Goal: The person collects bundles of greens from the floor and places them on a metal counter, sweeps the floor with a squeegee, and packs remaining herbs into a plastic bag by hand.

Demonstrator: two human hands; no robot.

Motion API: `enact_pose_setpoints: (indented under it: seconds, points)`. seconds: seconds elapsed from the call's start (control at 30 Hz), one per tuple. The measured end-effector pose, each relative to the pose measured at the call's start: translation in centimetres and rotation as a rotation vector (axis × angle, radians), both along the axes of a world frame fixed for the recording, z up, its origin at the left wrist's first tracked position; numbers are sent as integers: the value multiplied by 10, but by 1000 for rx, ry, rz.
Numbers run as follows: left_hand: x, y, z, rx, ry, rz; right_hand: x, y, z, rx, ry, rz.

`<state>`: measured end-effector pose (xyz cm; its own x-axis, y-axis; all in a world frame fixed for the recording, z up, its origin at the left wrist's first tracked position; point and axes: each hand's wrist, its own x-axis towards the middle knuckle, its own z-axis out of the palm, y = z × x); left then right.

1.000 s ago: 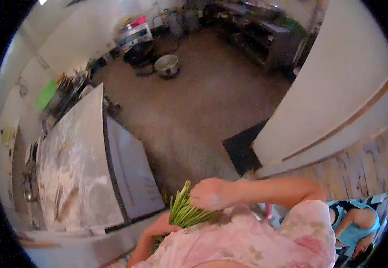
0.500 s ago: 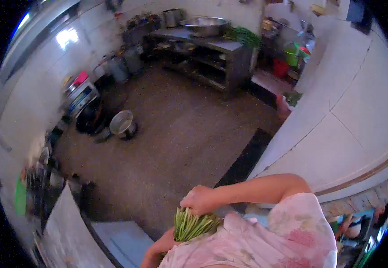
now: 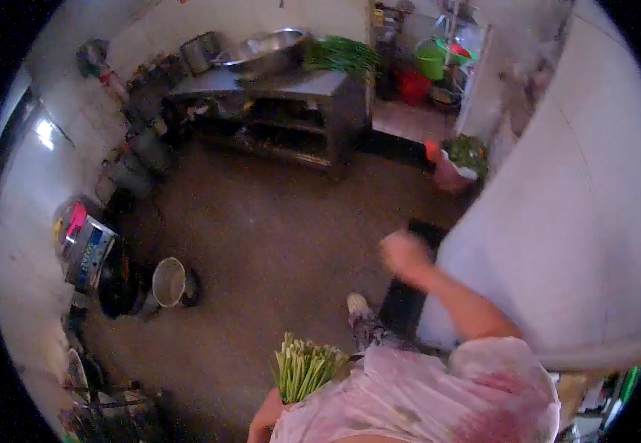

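A bunch of green vegetable stems (image 3: 307, 369) stands against the front of the pink floral shirt, cut ends up. My left hand (image 3: 267, 412) is wrapped round its lower part, and the shirt covers some of the fingers. Out to the right, my right hand (image 3: 405, 257) is away from the bunch, above the floor near the white wall. Motion smears its fingers, and I see nothing in it.
A steel table (image 3: 269, 83) at the back bears a large metal basin (image 3: 265, 55) and long greens (image 3: 343, 55). A metal pot (image 3: 170, 282) stands on the floor at left. A bin with leaves (image 3: 456, 177) stands by the doorway, a dark mat (image 3: 402, 314) along the right wall.
My right hand has left the stems and swung up and right. The bunch stays in my left hand. The view has shifted forward, and a foot now shows on the floor.
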<state>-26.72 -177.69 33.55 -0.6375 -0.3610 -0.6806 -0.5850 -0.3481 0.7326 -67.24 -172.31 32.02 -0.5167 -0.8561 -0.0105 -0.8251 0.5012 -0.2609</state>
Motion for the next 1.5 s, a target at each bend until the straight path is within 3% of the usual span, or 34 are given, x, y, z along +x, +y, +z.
enact_pose_setpoints:
  seconds: [0.03, 0.07, 0.1, 0.17, 0.2, 0.23, 0.27, 0.3, 0.33, 0.37, 0.43, 0.53, 0.63, 0.67, 0.77, 0.83, 0.87, 0.93, 0.97, 1.07, 1.17, 1.23, 1.33, 1.43, 1.47, 1.5]
  points:
    - [-27, -19, 3, -17, -13, 11, -87, -14, 2, 167, 41, -254]
    - [-52, -35, 5, -42, -15, 27, -148, 1, 1, -303, 250, -359]
    - [-76, -51, 8, -67, -17, 44, -189, 7, 21, -368, 451, -410]
    - [-129, -85, 10, -84, 76, 84, -215, 0, 49, -313, 433, -257]
    - [-115, -95, 16, -89, 77, 68, -170, -13, 73, 39, 84, -119]
    - [-152, -112, 23, -87, 56, 57, -173, -40, 80, 398, -285, 29]
    - [-172, -130, 37, -77, 42, 45, -162, -48, 52, 243, -542, 312]
    - [-187, -152, 41, -57, 37, 29, -158, -61, -32, -56, -813, 794]
    - [-199, -173, 42, -37, 34, 12, -125, -88, -1, 179, -773, 909]
    - [-208, -189, 39, -15, 28, -4, -101, -115, 5, 491, -939, 810]
    - [-226, -216, 8, 55, 198, 30, -83, -158, 14, 644, -1134, 723]
    - [-269, -278, -18, 174, 345, 34, -96, -218, -22, 465, -1243, 672]
    - [-326, -358, -21, 235, 361, 30, -123, -305, 3, 768, -1184, 307]
    - [-341, -379, -23, 272, 353, 43, -128, -324, -3, 726, -1257, 286]
    - [-402, -467, -59, 257, 369, 1, -144, -397, -18, 99, -1841, -183]
    - [-458, -522, -64, 206, 362, -16, -181, -450, -92, -173, -1807, -158]
    - [-481, -543, -55, 178, 388, -29, -197, -470, -102, -308, -1647, -51]
    - [-530, -596, -36, 101, 443, -65, -226, -520, -57, -446, -1787, -222]
    - [-560, -615, -32, 83, 538, -48, -254, -553, -6, -445, -2078, -535]
    - [-646, -671, -11, -40, 699, 9, -344, -620, 32, -401, -1692, -441]
    - [-722, -682, 22, 146, 776, 314, -422, -671, 114, -168, -1359, -321]
    - [-771, -680, 28, 290, 805, 532, -463, -699, 137, -86, -1135, -151]
    - [-830, -696, -4, 379, 705, 612, -529, -744, 112, 40, -939, 56]
    - [-852, -714, -54, 586, 517, 668, -582, -756, -2, -52, -190, 207]
    - [-849, -721, -63, 570, 527, 657, -571, -754, -30, 237, -75, 2]
    - [-846, -724, -68, 576, 553, 667, -565, -758, -37, 247, -25, -49]
